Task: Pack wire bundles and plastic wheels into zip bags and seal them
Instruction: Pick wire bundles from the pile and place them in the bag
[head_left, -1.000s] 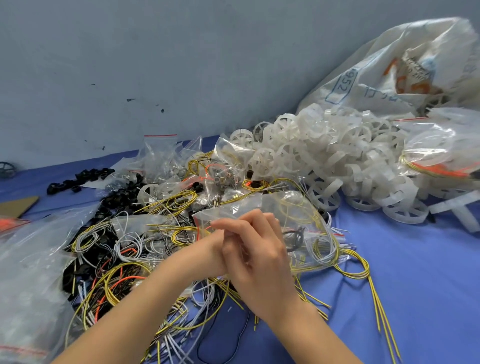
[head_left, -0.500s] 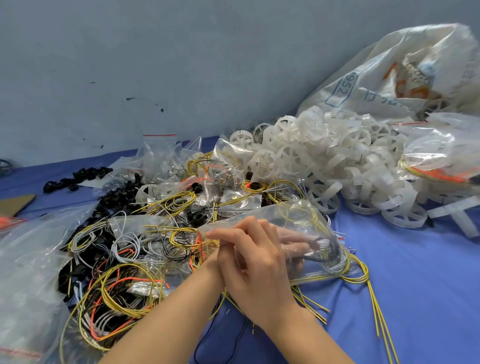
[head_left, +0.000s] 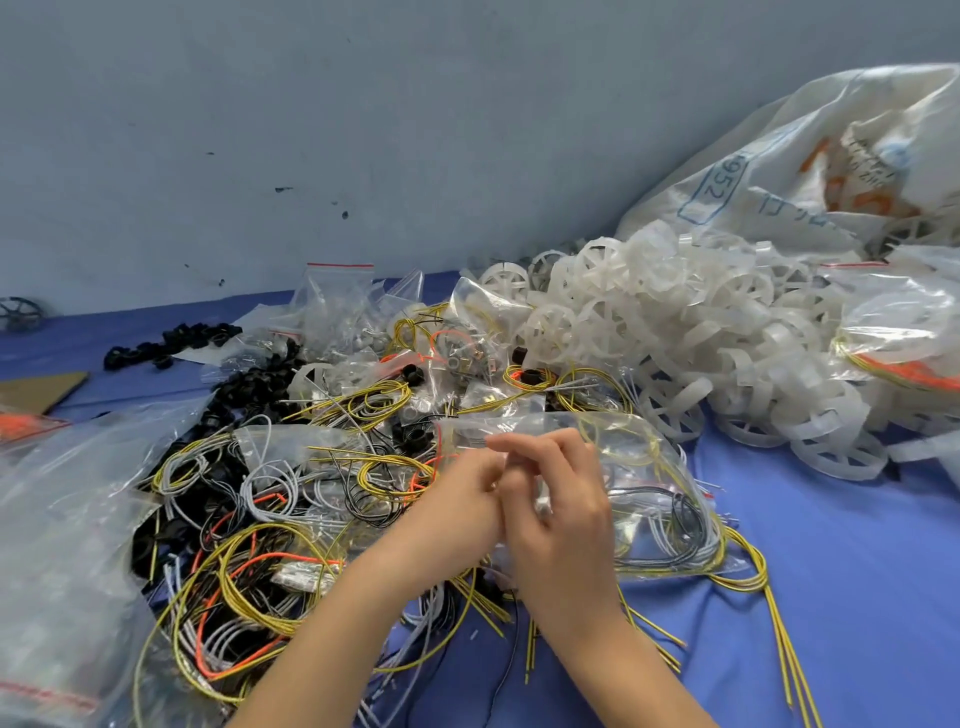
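Sealing looks in hand: left hand (head_left: 460, 501) and right hand (head_left: 558, 519), fingers curled, pinch the mouth of 1 bag (head_left: 636, 441) holding wires (head_left: 685, 525), near the wheels (head_left: 675, 332). Next, likely, pressing along the zip.

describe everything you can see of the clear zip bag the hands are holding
The zip bag is thin, clear, crinkled plastic, lying on its side with its mouth end at the hands and its bottom pointing right. Inside sits a wire bundle of coiled yellow, grey and black strands. The left hand and right hand both pinch its mouth end; whether the seal is closed cannot be told. Its far end rests on the blue table cover and on loose wires.
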